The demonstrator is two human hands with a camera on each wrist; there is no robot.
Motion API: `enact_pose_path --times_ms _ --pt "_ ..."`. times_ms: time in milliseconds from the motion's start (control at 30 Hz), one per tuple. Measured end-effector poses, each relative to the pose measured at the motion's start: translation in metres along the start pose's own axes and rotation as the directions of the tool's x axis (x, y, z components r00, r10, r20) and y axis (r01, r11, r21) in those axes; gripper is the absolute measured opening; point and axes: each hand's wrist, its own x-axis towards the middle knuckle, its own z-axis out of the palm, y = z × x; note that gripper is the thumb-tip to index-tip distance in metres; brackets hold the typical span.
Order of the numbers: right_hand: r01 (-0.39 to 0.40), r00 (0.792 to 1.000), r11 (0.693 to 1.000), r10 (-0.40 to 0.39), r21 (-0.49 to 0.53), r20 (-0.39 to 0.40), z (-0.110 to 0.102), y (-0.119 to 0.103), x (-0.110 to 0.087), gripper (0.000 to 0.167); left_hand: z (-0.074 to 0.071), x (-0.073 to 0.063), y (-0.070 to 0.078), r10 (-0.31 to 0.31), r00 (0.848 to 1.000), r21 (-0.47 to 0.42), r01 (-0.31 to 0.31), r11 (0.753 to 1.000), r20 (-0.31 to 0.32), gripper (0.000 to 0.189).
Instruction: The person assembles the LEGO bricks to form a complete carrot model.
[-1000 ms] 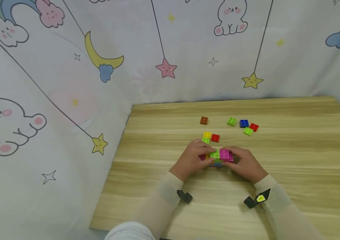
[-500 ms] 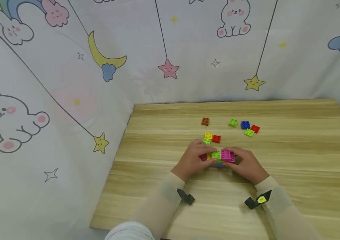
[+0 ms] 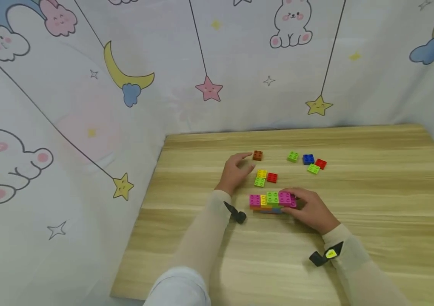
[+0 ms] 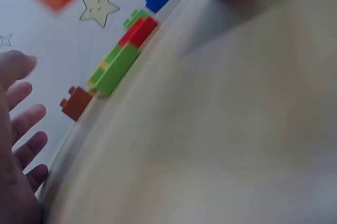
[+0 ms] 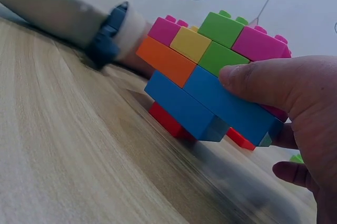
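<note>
A built block of toy bricks (image 3: 273, 199) stands in front of the person, pink, yellow and green on top. The right wrist view shows orange and blue bricks (image 5: 226, 103) lower in it, with red at the bottom. Thumb and fingers of the right hand (image 3: 310, 210) grip its right end. The left hand (image 3: 235, 172) is off the block, farther back on the left, fingers spread and holding nothing. Its fingertips come close to a brown brick (image 3: 257, 155); in the left wrist view a gap shows between fingers and brown brick (image 4: 77, 104).
Beyond the block lie a yellow brick (image 3: 261, 174), a green brick (image 3: 260, 182) and a red brick (image 3: 272, 177). Farther right are a blue brick (image 3: 308, 159), another red brick (image 3: 321, 163) and two green ones. A patterned cloth (image 3: 240, 106) hangs behind the wooden table (image 3: 374, 191).
The left hand has let go of the block and moved back and left toward the brown brick, uncovering the block's left end. The right hand keeps its hold on the block.
</note>
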Motion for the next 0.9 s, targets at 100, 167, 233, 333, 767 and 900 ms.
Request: enact_pose_path --times_ms 100,167,233,333,767,900 --pt "0.005 1.0 1.0 -0.005 0.015 0.011 0.001 0.0 0.001 0.046 0.0 0.019 -0.005 -0.042 0.998 0.082 0.039 0.996 0.044 0.05" --pt "0.0 1.0 1.0 -0.001 0.02 0.018 0.002 -0.001 0.001 0.046 0.0 0.029 -0.006 -0.058 0.996 0.155 0.046 0.987 0.073 0.053" --pt "-0.004 1.0 1.0 0.003 0.021 0.021 0.003 -0.001 0.0 0.046 0.002 0.037 -0.007 -0.058 0.993 0.222 0.035 0.975 0.101 0.055" --pt "-0.013 1.0 1.0 0.013 0.022 0.021 0.003 0.0 0.0 0.046 0.004 0.046 -0.006 -0.042 0.989 0.313 -0.004 0.95 0.14 0.052" --pt "-0.016 1.0 0.999 0.015 0.039 0.01 0.0 -0.002 -0.001 0.046 0.0 0.027 -0.005 -0.037 0.999 0.082 0.034 0.996 0.036 0.038" --pt "-0.011 1.0 0.999 0.011 0.03 0.004 0.0 -0.002 -0.001 0.045 -0.01 0.0 -0.005 -0.043 0.998 -0.039 0.041 0.998 -0.047 0.036"
